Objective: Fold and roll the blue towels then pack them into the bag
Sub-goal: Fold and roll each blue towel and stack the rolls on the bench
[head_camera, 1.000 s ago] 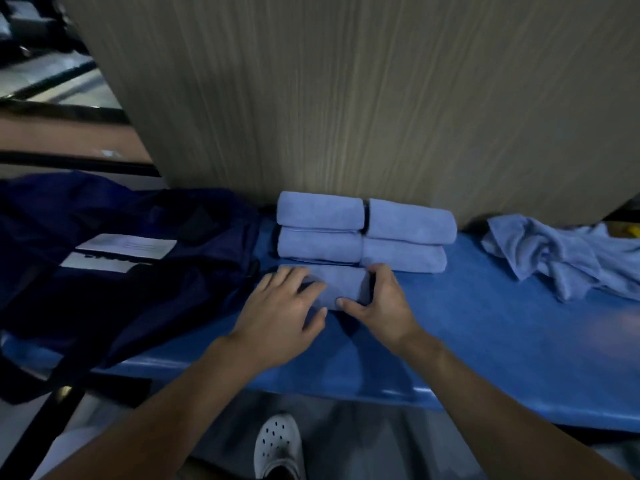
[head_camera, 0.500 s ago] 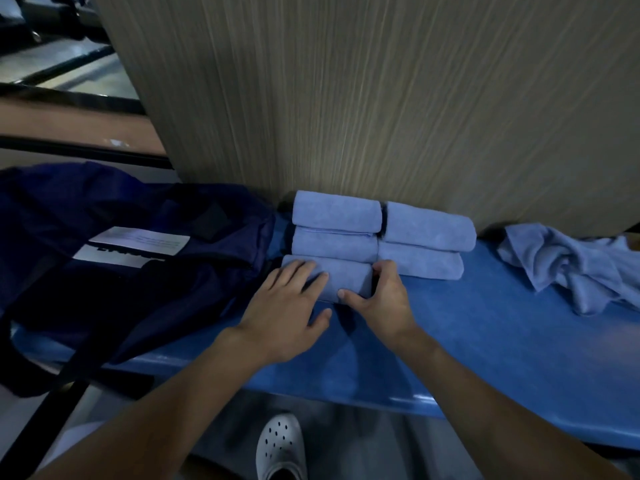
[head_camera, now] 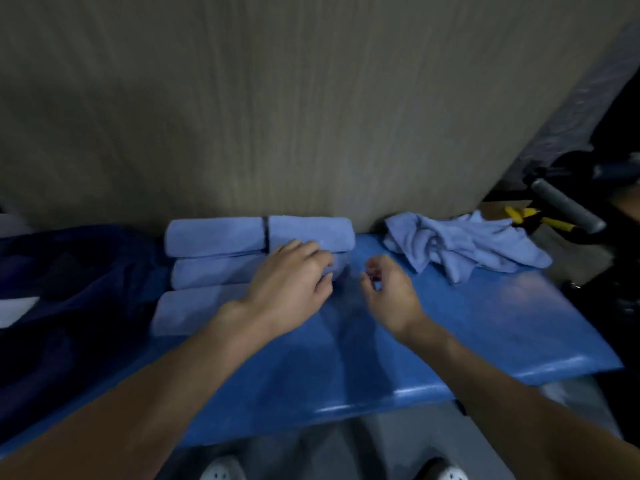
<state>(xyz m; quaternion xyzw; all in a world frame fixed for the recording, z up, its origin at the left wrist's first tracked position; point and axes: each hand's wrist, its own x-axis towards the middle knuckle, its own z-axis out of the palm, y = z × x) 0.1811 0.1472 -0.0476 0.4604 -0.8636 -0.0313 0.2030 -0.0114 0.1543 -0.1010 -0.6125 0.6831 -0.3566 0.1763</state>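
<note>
I see L hand (head_camera: pixel 291 277) lying flat, fingers straight & close together, tips on the lower rt roll (head_camera: pixel 338 263), which is mostly hidden under them. Just beyond the fingertips sits the top rt roll (head_camera: pixel 311 232), end to end w/ the top left roll (head_camera: pixel 214 235). Left of the fingers are the middle roll (head_camera: pixel 211 271) & the front roll (head_camera: pixel 194 311), the latter beside the wrist. R hand (head_camera: pixel 388 289) is over the blue bench (head_camera: pixel 467 323), fingers loosely curled toward the thumb, pinching nothing I can make out. Crumpled towel (head_camera: pixel 460 244) lies beyond & rt of those fingers, apart from them. Navy bag (head_camera: pixel 69 289) is well left of L fingers, by the rolls
</note>
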